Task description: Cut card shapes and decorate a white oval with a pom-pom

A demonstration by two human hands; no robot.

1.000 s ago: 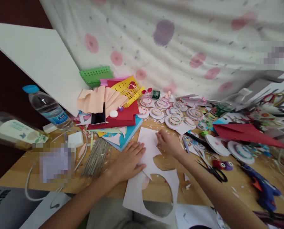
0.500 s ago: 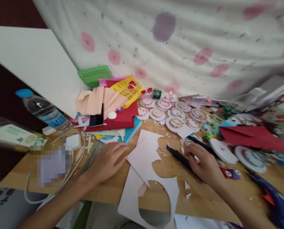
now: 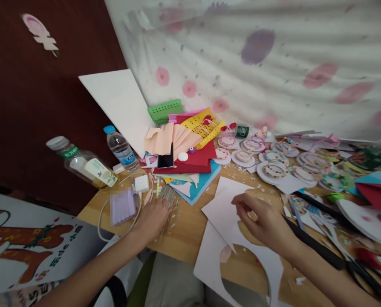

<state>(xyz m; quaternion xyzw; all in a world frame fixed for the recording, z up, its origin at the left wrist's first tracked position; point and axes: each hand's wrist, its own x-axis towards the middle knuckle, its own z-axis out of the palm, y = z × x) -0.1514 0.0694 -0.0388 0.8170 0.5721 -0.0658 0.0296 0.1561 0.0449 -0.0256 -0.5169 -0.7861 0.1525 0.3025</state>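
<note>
My left hand [image 3: 157, 215] rests at the left edge of a bundle of thin, see-through sticks [image 3: 174, 198] on the table. Its fingers curl downward, and their tips are hidden. Over the white paper sheets [image 3: 222, 200] hangs my right hand [image 3: 262, 219], fingers loosely bent, thumb apart, nothing visible between them. The sheets overlap, with a large round hole cut in the lower one and scalloped cuts along an edge. A long black tool [image 3: 315, 245] lies partly behind the right wrist, near black-handled scissors [image 3: 366, 270].
Bead rings on white discs [image 3: 275, 170] crowd the back right. Coloured sheets [image 3: 206, 168] bear a phone [image 3: 165, 160]. At left stand a blue-capped bottle [image 3: 122, 149], a larger bottle [image 3: 91, 164], a white charger [image 3: 141, 183] and its looped cable [image 3: 100, 221].
The view has turned left. My left hand has moved from beside the paper to the thin sticks; my right hand has moved left from the black tool to above the paper.
</note>
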